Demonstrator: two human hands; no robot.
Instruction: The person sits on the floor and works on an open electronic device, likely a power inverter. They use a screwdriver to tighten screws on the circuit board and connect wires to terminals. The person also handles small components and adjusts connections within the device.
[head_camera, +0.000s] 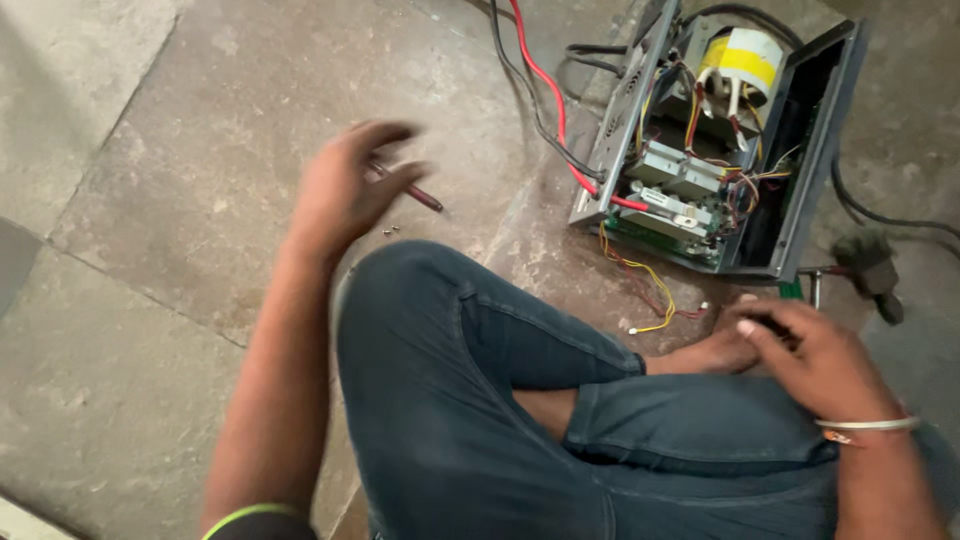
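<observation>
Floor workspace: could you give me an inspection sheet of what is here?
Surface: grey stone floor, stained.
Job's things: opened metal case showing circuit boards, wiring and a yellow-banded coil; dark red tool lies under the left hand.
Clutter: small screws beside the tool.
Hands: left hand blurred, fingers spread over the tool; right hand by the foot, grip unclear.
Cables: red and black leads; loose yellow wires.
Surroundings: the person's blue-jeaned knee; grey-handled tool.
</observation>
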